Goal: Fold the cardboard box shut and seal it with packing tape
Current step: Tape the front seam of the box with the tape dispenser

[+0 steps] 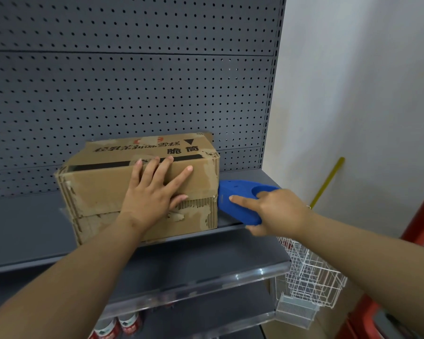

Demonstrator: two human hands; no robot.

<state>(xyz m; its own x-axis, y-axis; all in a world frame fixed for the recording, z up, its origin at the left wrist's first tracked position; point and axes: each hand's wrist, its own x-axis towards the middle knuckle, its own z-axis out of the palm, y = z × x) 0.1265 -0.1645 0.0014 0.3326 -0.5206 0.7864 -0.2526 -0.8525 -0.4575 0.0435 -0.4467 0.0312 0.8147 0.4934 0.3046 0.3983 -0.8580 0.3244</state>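
Two bare hands are at work on a grey shelf (30, 228). Behind the shelf stands a dark board (123, 89) full of little holes.

Over on the left side of the shelf sits the cardboard box (96, 192). It is brown, worn and torn at the edges, and it has black writing on its top. The top flaps are folded down, but a dark gap shows between them. The box stands right at the front edge of the shelf.

The left hand (152, 192) lies flat on the front of the box with its fingers spread wide. The fingertips reach up to the top edge, near the gap. It presses on the box and does not grab anything.

Just to the right of the box is a blue tape holder (240, 201). Its nose touches the right corner of the box. The right hand (277, 211) is wrapped around this blue tool, with the pointing finger laid straight along its side.

Lower down on the right hangs a white wire basket (311, 272). A yellow stick (328, 182) leans on the white wall (365, 94) behind it. Some cans (118, 326) stand on a lower shelf.
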